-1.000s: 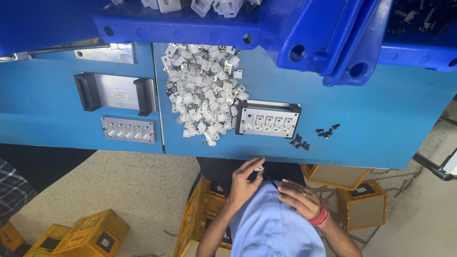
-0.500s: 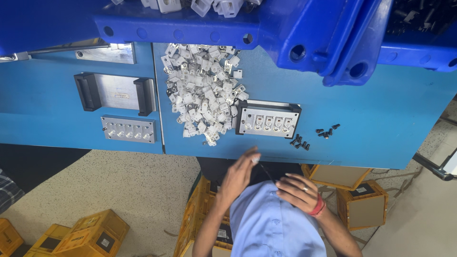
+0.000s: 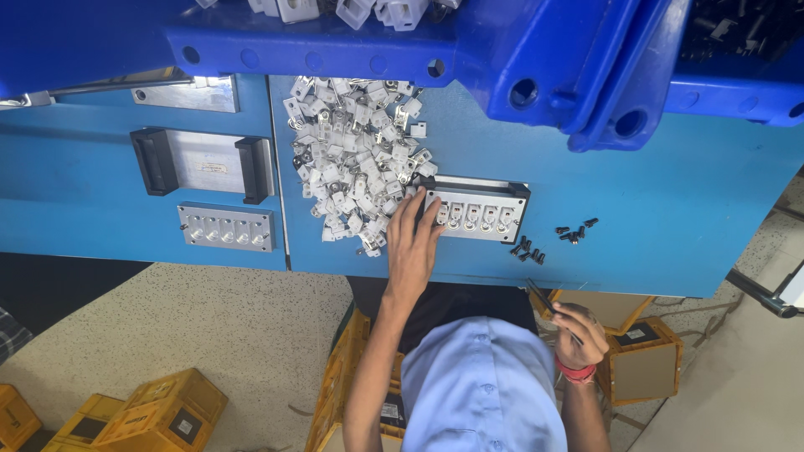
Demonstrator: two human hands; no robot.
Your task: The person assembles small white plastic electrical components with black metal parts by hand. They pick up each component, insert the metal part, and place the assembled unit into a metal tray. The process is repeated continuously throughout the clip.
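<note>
Head view looked down over a blue workbench [image 3: 670, 209], and the landmark on it was a black-framed metal fixture with a row of five sockets [image 3: 475, 211]. The person's left hand [image 3: 412, 243] lay stretched over the bench with its fingers [image 3: 408, 209] spread and straight, gripping nothing; the fingertips touched the left end of that fixture, right where a heap of small white plastic parts [image 3: 356, 163] ran up against it. The heap spread away from the fixture's left side. A few small black screws [image 3: 548, 241] lay scattered just right of the fixture. The right hand [image 3: 578, 335] hung below the bench edge, well below and right of the fixture, its fingers curled closed around a thin dark tool [image 3: 548, 305].
</note>
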